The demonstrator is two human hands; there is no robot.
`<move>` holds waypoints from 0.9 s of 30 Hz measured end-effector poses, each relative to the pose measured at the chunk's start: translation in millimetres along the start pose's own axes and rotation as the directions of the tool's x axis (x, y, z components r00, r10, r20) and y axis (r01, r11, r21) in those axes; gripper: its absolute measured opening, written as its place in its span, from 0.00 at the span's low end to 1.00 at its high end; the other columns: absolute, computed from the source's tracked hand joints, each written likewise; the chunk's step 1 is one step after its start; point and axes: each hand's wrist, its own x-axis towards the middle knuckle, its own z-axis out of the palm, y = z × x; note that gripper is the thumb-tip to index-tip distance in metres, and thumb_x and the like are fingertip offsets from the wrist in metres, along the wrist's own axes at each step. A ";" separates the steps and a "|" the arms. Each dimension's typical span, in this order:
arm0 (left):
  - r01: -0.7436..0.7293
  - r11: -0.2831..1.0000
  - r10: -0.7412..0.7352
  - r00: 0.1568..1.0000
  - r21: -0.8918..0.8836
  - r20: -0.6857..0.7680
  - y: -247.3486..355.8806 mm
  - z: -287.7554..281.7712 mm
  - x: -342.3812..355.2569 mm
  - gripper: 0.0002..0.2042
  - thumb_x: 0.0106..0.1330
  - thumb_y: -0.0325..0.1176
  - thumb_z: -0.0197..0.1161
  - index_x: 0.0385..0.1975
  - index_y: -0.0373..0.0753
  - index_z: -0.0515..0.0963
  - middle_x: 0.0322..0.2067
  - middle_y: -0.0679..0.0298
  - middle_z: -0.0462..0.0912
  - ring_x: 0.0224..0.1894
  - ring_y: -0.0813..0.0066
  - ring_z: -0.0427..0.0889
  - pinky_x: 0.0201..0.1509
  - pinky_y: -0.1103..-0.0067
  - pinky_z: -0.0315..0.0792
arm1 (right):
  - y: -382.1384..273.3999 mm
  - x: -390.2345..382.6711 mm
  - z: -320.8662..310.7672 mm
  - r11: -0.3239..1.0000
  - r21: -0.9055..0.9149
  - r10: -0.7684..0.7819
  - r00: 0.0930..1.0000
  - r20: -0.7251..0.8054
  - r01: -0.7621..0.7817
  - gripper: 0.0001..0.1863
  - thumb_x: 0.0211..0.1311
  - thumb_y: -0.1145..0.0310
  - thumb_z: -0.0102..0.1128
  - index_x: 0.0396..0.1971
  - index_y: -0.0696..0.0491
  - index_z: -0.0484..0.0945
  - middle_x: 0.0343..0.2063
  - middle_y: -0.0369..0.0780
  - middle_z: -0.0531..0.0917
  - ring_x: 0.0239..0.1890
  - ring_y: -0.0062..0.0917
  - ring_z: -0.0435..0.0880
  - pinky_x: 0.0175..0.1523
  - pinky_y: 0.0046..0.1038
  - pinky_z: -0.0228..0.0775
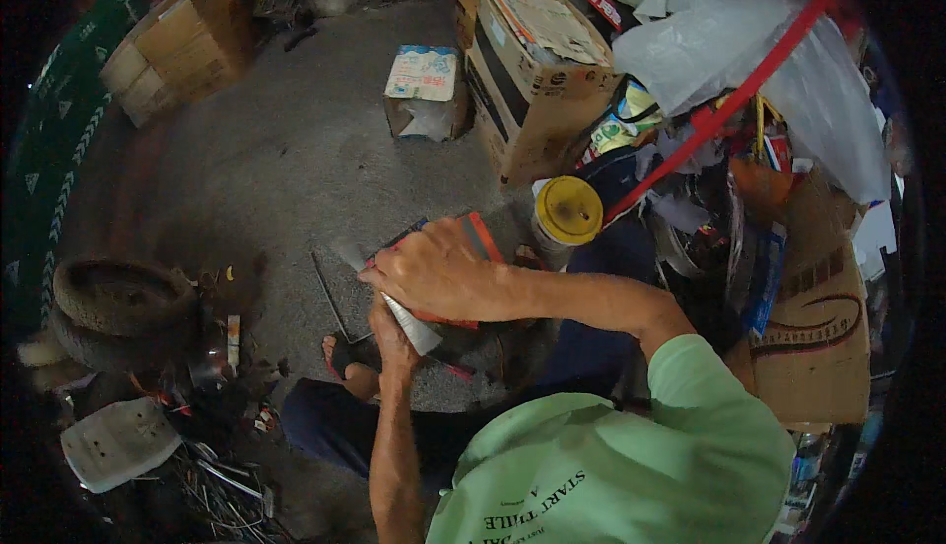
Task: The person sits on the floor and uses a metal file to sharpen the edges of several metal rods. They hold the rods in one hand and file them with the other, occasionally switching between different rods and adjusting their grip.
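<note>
Both hands meet over a pale, elongated tapered object (414,330), blurred at its far end. My left hand (392,332) grips it from below with curled fingers. My right hand (429,263) lies over its upper part, fingers bent and closed on it. An orange-and-dark flat item (480,236) lies partly hidden under my right hand. A bent thin metal rod (325,293) rests on the floor (246,199) just left of my hands, near my sandalled foot (345,367).
A yellow-lidded bucket (570,207) stands by my right leg. Cardboard boxes (532,91) stand ahead, another (182,46) far left. A red bar (714,120) slants over clutter at right. Stacked tyres (118,303), a pale plastic piece (118,441) and wires (212,490) lie at left.
</note>
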 end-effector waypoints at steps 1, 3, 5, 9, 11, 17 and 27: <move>0.031 0.998 -0.033 0.998 0.054 0.049 -2.0 -7.5 1.1 0.06 0.69 0.26 0.51 0.36 0.28 0.72 0.25 0.54 0.75 0.29 0.62 0.75 0.34 0.68 0.68 | 3.6 0.3 0.8 0.999 -0.010 -0.048 0.995 -0.084 0.047 0.14 0.61 0.60 0.58 0.23 0.54 0.81 0.17 0.45 0.79 0.23 0.39 0.82 0.30 0.42 0.71; 0.075 0.987 -0.089 0.991 0.140 0.100 4.6 -10.3 4.9 0.07 0.70 0.28 0.51 0.36 0.29 0.72 0.24 0.54 0.75 0.28 0.63 0.74 0.33 0.67 0.67 | 14.8 -3.1 6.5 0.990 -0.051 -0.141 0.959 -0.244 0.132 0.19 0.63 0.59 0.59 0.19 0.57 0.79 0.10 0.45 0.77 0.15 0.40 0.80 0.23 0.41 0.71; 0.085 0.964 -0.124 0.982 0.251 0.141 15.1 -12.9 9.4 0.07 0.71 0.28 0.52 0.36 0.30 0.72 0.24 0.53 0.74 0.28 0.64 0.74 0.32 0.67 0.67 | 19.2 -13.0 6.2 0.990 -0.081 -0.132 0.972 -0.195 0.118 0.18 0.62 0.60 0.59 0.19 0.57 0.79 0.10 0.46 0.77 0.16 0.40 0.81 0.24 0.41 0.72; -0.002 0.968 -0.033 0.990 0.251 0.135 24.2 -11.7 10.2 0.10 0.74 0.32 0.49 0.37 0.31 0.72 0.25 0.53 0.75 0.27 0.64 0.72 0.34 0.67 0.67 | 23.9 -23.8 6.2 0.994 -0.055 -0.101 0.991 -0.084 0.096 0.16 0.61 0.62 0.60 0.19 0.58 0.79 0.12 0.47 0.78 0.19 0.41 0.83 0.27 0.41 0.73; 0.048 0.932 -0.109 0.982 0.360 0.152 24.3 -16.1 9.6 0.12 0.74 0.34 0.48 0.41 0.31 0.74 0.30 0.48 0.79 0.31 0.56 0.78 0.36 0.66 0.69 | 26.6 -26.4 6.7 0.996 -0.041 -0.075 0.997 -0.036 0.073 0.10 0.52 0.64 0.62 0.21 0.56 0.80 0.18 0.46 0.80 0.24 0.39 0.84 0.28 0.39 0.73; 0.078 0.901 -0.196 0.950 0.427 0.241 16.0 -17.1 15.3 0.11 0.69 0.30 0.53 0.47 0.33 0.74 0.29 0.48 0.80 0.31 0.57 0.81 0.34 0.66 0.70 | 30.4 -25.7 11.2 0.965 0.170 0.172 0.973 0.155 -0.198 0.12 0.52 0.62 0.63 0.25 0.58 0.80 0.20 0.47 0.81 0.27 0.45 0.84 0.32 0.45 0.74; 0.223 0.941 -0.303 0.887 0.253 0.347 36.6 -24.0 39.1 0.13 0.66 0.28 0.55 0.49 0.32 0.75 0.44 0.62 0.80 0.45 0.72 0.77 0.49 0.76 0.71 | 23.1 -23.3 36.9 0.897 0.361 0.241 0.967 0.087 -0.256 0.13 0.59 0.66 0.59 0.34 0.62 0.74 0.25 0.51 0.78 0.32 0.46 0.81 0.37 0.46 0.70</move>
